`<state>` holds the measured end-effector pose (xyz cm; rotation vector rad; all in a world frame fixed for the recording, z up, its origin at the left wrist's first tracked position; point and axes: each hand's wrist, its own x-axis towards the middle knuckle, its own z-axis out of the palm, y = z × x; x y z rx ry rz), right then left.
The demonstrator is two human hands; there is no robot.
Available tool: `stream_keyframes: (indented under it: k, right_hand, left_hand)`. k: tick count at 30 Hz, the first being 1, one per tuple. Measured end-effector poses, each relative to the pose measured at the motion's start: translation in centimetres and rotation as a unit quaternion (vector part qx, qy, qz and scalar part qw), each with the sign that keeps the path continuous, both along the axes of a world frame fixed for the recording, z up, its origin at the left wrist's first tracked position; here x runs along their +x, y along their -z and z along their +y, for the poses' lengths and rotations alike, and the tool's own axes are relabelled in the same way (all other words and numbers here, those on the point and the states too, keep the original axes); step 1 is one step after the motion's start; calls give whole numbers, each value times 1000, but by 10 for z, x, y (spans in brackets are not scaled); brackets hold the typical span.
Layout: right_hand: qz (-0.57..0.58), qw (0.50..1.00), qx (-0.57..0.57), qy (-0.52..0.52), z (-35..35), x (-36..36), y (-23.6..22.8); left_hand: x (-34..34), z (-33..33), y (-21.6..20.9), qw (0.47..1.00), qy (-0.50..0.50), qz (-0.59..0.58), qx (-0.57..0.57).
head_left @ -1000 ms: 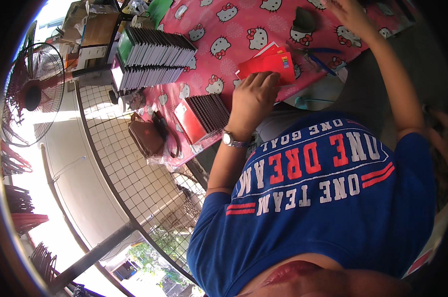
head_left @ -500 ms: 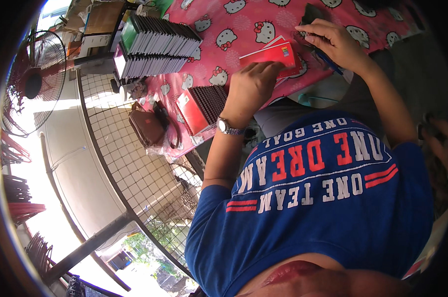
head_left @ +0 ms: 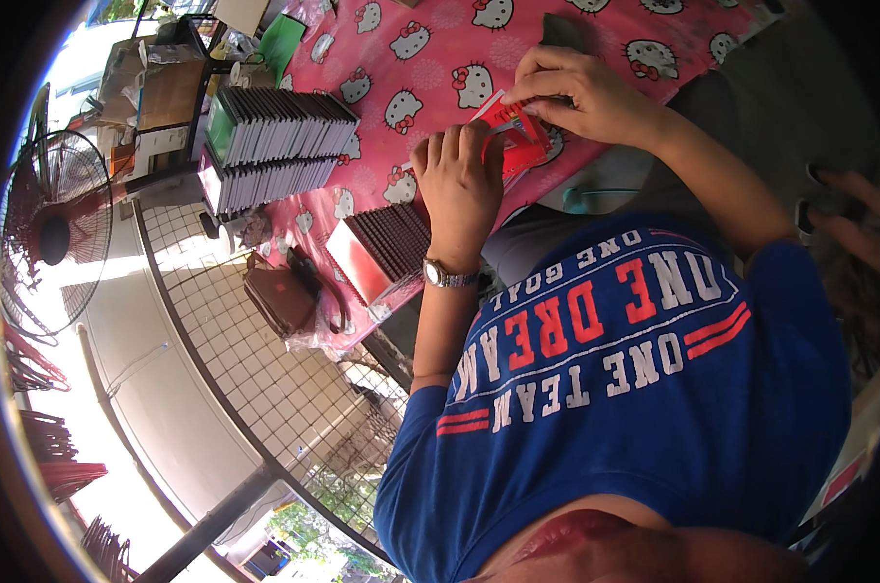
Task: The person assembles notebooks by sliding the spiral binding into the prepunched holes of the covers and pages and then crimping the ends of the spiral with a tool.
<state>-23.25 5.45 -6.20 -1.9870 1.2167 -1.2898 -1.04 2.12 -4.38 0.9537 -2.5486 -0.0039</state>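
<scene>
A red booklet [head_left: 529, 146] with white pages lies at the near edge of a pink patterned tablecloth [head_left: 401, 73], partly covered by my hands. My left hand [head_left: 459, 175], with a metal watch at the wrist, grips its left side, fingers curled over and thumb at the edge. My right hand [head_left: 591, 97] pinches its far right edge between thumb and fingertips. A thin greyish strip shows between the two hands; what it is I cannot make out. Left of my left wrist stands a row of red-covered notebooks [head_left: 357, 264] with dark spiral bindings.
Two stacks of spiral-bound notebooks [head_left: 280, 126] stand at the far left of the table. A brown bag [head_left: 280, 296] lies on the left edge near a wire mesh [head_left: 217, 321]. A fan [head_left: 56, 233] stands farther left. Sandalled feet [head_left: 838, 209] show at the right.
My right hand has come down and left, from beyond the booklet onto its edge. My left hand has turned, its fingers now spread over the booklet's left side. The whole view has shifted slightly.
</scene>
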Motion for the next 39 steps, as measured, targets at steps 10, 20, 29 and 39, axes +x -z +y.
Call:
stream_keyframes:
  k: [10,20,29,39]
  right_hand:
    - [30,994,54,-93,10,-11,-7]
    - [66,975,187,-98,16,4,-36]
    - [286,953,-26,99,-86,-80,122]
    - [-125,867,357,-324,-47,-23,-31]
  left_hand:
    - [-7,14,2,999,-30,5,-14]
    - [-15,23,1,1000,10,19,-18]
    - [-10,19,-4,996,72,48,22]
    - [12,30,14,993,-114,26,25]
